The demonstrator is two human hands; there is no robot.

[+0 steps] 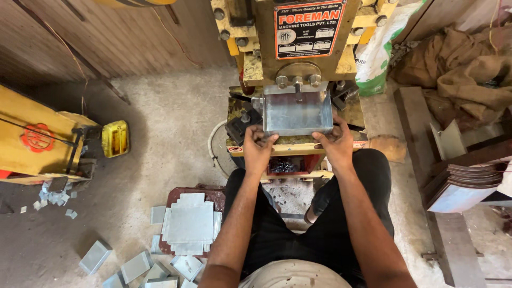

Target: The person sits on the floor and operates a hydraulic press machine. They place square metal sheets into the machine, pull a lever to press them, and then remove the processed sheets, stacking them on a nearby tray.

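A stack of flat cut metal sheets (190, 223) lies on the floor (160, 122), folded metal boxes (136, 265) beside it; brown sacking (464, 69) is heaped far right.

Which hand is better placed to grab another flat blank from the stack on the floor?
Left. The stack of flat blanks lies on the floor beside the left knee, below the left hand. The right hand would have to cross the body.

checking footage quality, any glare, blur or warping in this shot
Head view: sharp overall, no motion blur on the left hand or right hand; soft sheen on the metal tray they hold, not blown out; wide-lens bending at the edges, seen in the wall planks; corners darker, floor evenly lit with soft shadows.
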